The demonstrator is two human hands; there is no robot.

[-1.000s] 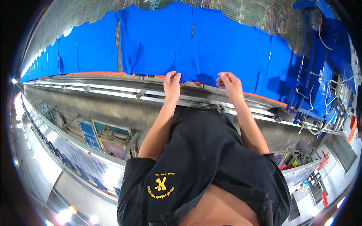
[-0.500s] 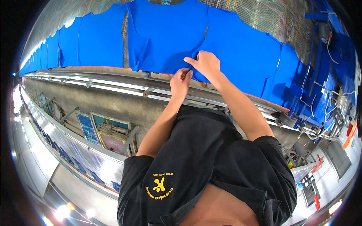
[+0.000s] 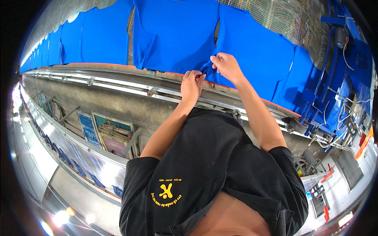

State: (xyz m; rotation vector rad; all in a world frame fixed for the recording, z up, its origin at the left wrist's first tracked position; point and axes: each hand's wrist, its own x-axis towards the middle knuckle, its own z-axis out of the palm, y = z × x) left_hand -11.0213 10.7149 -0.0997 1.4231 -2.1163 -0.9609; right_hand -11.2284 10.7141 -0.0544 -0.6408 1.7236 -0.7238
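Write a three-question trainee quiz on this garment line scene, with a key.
1. True or false: both hands touch the same blue garment piece.
2. Which hand reaches farther up the blue fabric? A) left hand B) right hand
3. Fill in: the strip along the belt edge under the blue pieces is ____ in colour.

Key:
1. True; both pinch its lower corner.
2. B
3. Orange; the orange strip runs beside the metal rail.
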